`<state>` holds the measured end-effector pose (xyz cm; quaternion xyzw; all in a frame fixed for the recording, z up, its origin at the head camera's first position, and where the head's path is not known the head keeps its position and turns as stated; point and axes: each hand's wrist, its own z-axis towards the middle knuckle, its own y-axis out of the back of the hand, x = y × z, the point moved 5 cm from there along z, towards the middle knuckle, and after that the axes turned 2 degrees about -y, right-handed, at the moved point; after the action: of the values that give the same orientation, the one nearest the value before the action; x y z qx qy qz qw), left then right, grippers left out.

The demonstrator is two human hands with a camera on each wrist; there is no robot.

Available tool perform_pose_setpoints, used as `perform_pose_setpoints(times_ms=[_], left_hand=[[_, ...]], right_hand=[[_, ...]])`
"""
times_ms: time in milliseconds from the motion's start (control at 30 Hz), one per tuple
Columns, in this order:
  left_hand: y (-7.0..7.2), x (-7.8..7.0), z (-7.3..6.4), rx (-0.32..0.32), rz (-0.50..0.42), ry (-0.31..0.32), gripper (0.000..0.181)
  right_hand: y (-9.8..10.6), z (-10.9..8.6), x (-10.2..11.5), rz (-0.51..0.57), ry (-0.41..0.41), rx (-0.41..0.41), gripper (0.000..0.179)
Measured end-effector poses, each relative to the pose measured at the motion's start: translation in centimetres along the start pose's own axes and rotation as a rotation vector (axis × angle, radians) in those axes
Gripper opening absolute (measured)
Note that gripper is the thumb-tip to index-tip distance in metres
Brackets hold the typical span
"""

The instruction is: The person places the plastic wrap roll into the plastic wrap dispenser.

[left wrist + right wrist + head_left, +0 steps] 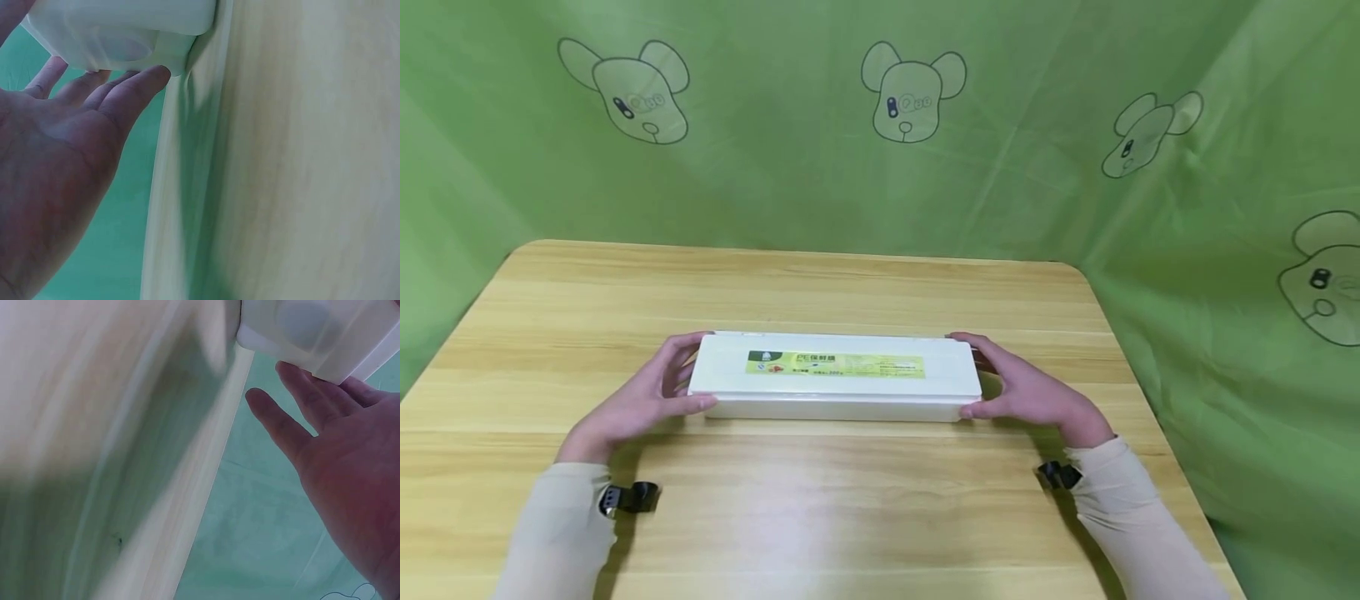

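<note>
A long white cling film box point(835, 408) with a green and yellow label point(835, 364) lies crosswise on the wooden table. At its left end my left hand point(640, 400) grips it, thumb at the front edge and fingers reaching round to the back corner. My right hand point(1033, 387) holds the right end in the same way. In the left wrist view the fingers point(134, 94) touch the box's end wall point(119, 47). From the right wrist, the end wall point(306, 328) shows a round grey recess, with some fingertips against it and one finger apart.
The light wood table point(820, 508) has rounded far corners. Green cloth point(790, 183) printed with cartoon animal heads hangs behind it and along the right side. A black strapped device point(628, 497) sits at the left wrist, another point(1060, 476) at the right.
</note>
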<state>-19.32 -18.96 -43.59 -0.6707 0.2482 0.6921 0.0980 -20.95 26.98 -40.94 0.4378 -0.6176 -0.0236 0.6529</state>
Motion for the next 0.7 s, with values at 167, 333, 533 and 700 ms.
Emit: perform_pose_setpoints(times_ms=[167, 333, 533, 700], left_hand=[[0.07, 0.01, 0.04, 0.000, 0.001, 0.003, 0.087], [0.11, 0.02, 0.15, -0.004, 0.001, 0.004, 0.088], [0.01, 0.19, 0.09, -0.007, 0.013, 0.006, 0.091], [-0.09, 0.20, 0.01, -0.004, 0.013, 0.002, 0.093]], right_hand=[[-0.08, 0.13, -0.02, -0.017, 0.007, -0.003, 0.102], [-0.03, 0.17, -0.14, -0.025, 0.012, -0.010, 0.101], [0.02, -0.07, -0.21, -0.039, -0.004, -0.015, 0.106], [-0.05, -0.13, -0.47, -0.042, -0.001, -0.009, 0.106]])
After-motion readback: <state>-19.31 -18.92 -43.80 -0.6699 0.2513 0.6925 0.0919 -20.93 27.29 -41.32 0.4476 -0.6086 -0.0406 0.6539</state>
